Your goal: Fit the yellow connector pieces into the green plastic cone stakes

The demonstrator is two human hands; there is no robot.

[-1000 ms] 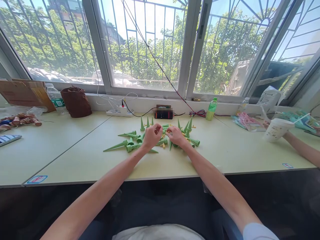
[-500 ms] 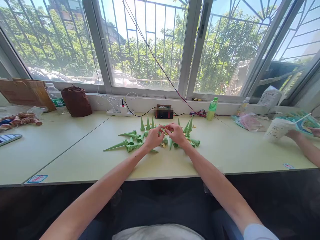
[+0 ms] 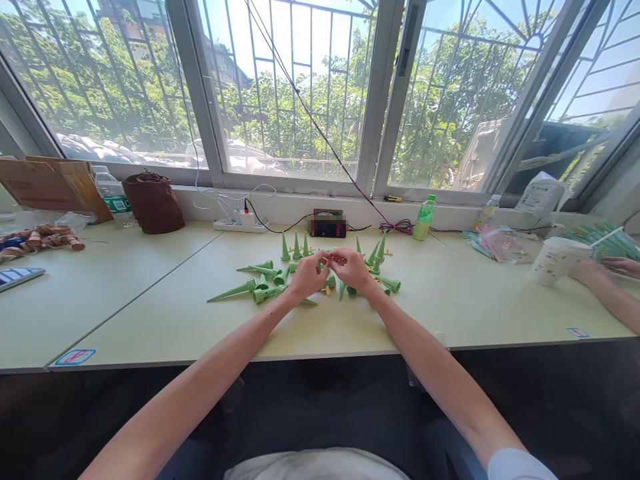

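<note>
My left hand [image 3: 309, 275] and my right hand [image 3: 351, 269] meet at the middle of the table, fingertips pinched together on something too small to make out. Green cone-shaped spikes lie around them. On the left, a long green spike [image 3: 233, 292] lies flat beside several short hollow green pieces [image 3: 262, 294]. Behind my left hand, green cones [image 3: 297, 247] stand upright. More cones [image 3: 381, 252] stand or lean to the right of my right hand, with small yellow parts among them. Another yellow part [image 3: 327, 290] lies just below my fingers.
A phone [image 3: 327, 229] and a power strip [image 3: 240, 225] sit near the window sill. A green bottle [image 3: 424, 219] stands behind on the right, a white cup [image 3: 557, 261] farther right beside another person's hands [image 3: 595, 272]. A brown bag [image 3: 153, 203] is back left.
My hands have barely moved and keep their fingertips together. At the far right, the other person's hands have shifted slightly near the plastic bag.
</note>
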